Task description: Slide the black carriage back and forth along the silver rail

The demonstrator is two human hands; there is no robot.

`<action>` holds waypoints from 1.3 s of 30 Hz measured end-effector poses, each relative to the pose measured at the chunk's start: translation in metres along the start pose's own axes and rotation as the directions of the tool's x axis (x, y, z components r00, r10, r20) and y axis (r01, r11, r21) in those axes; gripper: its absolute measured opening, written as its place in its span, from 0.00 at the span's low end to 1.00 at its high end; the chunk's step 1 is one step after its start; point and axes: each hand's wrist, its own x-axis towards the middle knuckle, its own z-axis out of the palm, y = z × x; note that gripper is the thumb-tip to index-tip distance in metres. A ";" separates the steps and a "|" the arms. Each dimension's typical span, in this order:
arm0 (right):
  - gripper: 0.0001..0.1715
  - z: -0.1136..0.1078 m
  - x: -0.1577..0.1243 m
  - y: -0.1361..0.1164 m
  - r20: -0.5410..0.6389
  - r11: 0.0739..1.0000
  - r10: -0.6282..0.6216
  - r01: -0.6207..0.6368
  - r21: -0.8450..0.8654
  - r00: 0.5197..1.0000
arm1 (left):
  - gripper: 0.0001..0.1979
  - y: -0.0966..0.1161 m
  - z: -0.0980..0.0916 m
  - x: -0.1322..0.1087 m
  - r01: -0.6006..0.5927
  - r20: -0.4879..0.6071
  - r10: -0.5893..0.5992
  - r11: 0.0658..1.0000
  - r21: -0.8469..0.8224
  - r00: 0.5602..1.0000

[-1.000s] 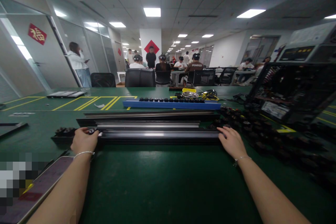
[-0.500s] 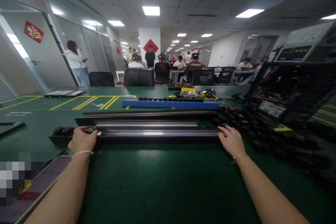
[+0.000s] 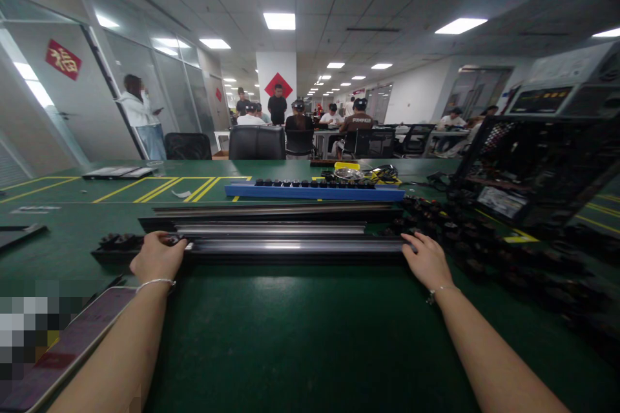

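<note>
A long black rail (image 3: 295, 246) with a shiny metal strip lies crosswise on the green table in front of me. Near its left end, my left hand (image 3: 157, 259) is closed, thumb and fingers pinching a small black part (image 3: 175, 241) in the channel. Its details are mostly hidden by my fingers. Several similar black parts (image 3: 120, 242) sit in the rail to the left of that hand. My right hand (image 3: 427, 261) grips the rail's right end, fingers over the far edge and thumb on the near side.
More dark rails (image 3: 276, 210) lie just behind. Beyond them stands a blue rail (image 3: 314, 192) carrying several black parts. Many black pieces (image 3: 484, 239) are heaped at right, near an open computer case (image 3: 508, 168). A phone-like slab (image 3: 72, 348) lies at lower left. People (image 3: 298, 117) are farther back.
My left hand has slid slightly to the right along the rail with the small black part. A small white spot by its fingertips has shifted right too. My right hand stays in place.
</note>
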 end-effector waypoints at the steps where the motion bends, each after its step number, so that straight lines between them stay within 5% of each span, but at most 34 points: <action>1: 0.25 -0.001 0.000 0.000 0.008 1.000 0.002 -0.002 0.003 1.000 | 0.28 0.001 0.000 -0.001 -0.006 0.002 0.006 1.000 -0.001 1.000; 39: 0.26 -0.002 0.001 0.000 0.036 0.999 0.028 -0.029 0.023 0.999 | 0.27 0.008 0.006 -0.006 -0.062 0.003 0.062 0.998 -0.002 0.998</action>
